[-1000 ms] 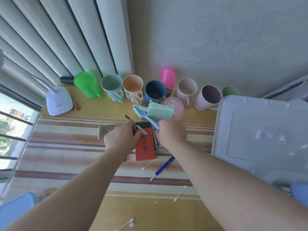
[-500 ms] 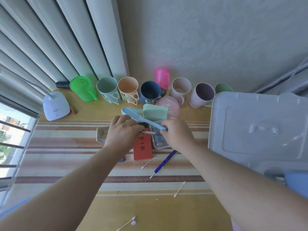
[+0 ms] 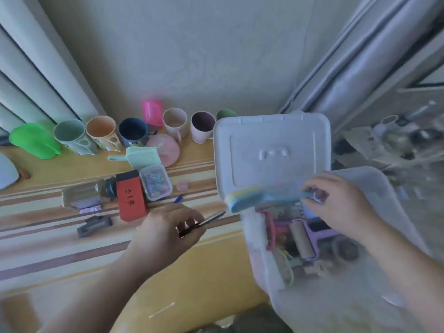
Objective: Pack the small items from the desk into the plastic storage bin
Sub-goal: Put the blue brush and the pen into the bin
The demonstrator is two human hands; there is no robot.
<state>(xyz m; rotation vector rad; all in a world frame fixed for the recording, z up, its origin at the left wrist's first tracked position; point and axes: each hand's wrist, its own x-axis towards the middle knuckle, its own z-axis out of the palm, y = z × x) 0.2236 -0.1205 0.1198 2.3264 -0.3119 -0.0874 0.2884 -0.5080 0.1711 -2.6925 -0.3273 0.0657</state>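
Two hands are working. Right hand point(image 3: 336, 203) is pinching a blue brush point(image 3: 259, 200) by its handle over the open bin point(image 3: 396, 236), likely ready to drop it in. Left hand point(image 3: 165, 229) is gripping a pen point(image 3: 204, 223) above the bench point(image 3: 72, 248), waiting its turn.
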